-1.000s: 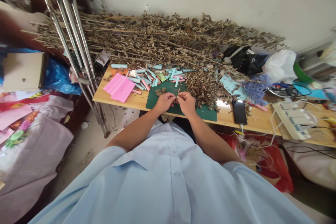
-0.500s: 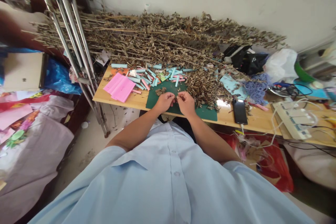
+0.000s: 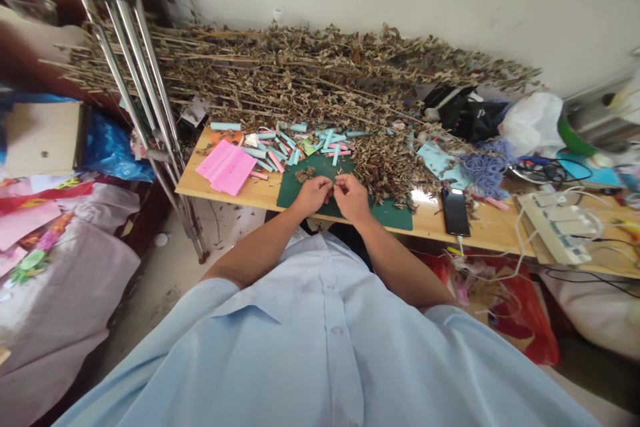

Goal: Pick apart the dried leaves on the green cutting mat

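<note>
Over the near edge of a green cutting mat point(image 3: 395, 215), my left hand point(image 3: 315, 196) and my right hand point(image 3: 351, 196) meet with fingertips pinched together. Whatever lies between the fingers is too small to make out. Just beyond my left hand sits a small clump of crumbled dried leaf point(image 3: 304, 174) on the mat. A larger heap of dried leaves point(image 3: 387, 170) spreads beyond and to the right of my right hand. Blue and pink paper rolls point(image 3: 280, 150) lie scattered behind the mat, and pink paper sheets point(image 3: 227, 168) rest to its left.
Long bundles of dried stalks point(image 3: 310, 70) lie along the wall. Metal crutches point(image 3: 145, 73) lean at the left table end. On the right are a black phone point(image 3: 455, 212) with its cable, a power strip point(image 3: 555, 230) and blue-purple string point(image 3: 486, 170).
My right hand has shifted slightly left, so its fingertips now come closer to those of my left hand. The left hand stays nearly in place.
</note>
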`<state>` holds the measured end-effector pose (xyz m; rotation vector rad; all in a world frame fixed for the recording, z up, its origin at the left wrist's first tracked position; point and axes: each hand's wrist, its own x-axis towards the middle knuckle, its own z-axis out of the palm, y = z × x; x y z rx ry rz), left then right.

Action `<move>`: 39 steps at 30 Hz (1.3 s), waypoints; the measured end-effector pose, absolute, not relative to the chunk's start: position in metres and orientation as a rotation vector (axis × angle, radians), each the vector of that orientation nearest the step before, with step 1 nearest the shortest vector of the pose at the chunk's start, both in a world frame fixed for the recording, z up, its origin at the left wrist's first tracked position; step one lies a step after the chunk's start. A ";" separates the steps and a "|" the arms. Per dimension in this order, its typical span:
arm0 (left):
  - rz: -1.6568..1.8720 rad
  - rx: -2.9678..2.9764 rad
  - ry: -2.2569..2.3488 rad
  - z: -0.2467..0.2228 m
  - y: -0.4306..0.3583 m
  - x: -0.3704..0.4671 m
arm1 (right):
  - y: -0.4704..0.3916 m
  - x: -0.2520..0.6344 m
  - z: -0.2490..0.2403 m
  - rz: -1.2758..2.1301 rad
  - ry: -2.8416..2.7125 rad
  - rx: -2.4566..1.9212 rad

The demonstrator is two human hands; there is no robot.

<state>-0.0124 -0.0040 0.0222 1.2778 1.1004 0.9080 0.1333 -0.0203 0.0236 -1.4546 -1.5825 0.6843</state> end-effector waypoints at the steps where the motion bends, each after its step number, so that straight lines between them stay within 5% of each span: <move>1: 0.905 1.281 1.098 0.021 -0.004 -0.013 | -0.019 0.132 0.022 0.752 -1.498 -1.457; 7: 0.897 1.349 1.082 0.018 -0.004 -0.014 | -0.016 0.130 0.017 0.949 -1.230 -1.419; 39: 0.904 1.678 1.002 0.020 -0.016 -0.023 | -0.009 0.159 0.011 0.751 -1.414 -1.538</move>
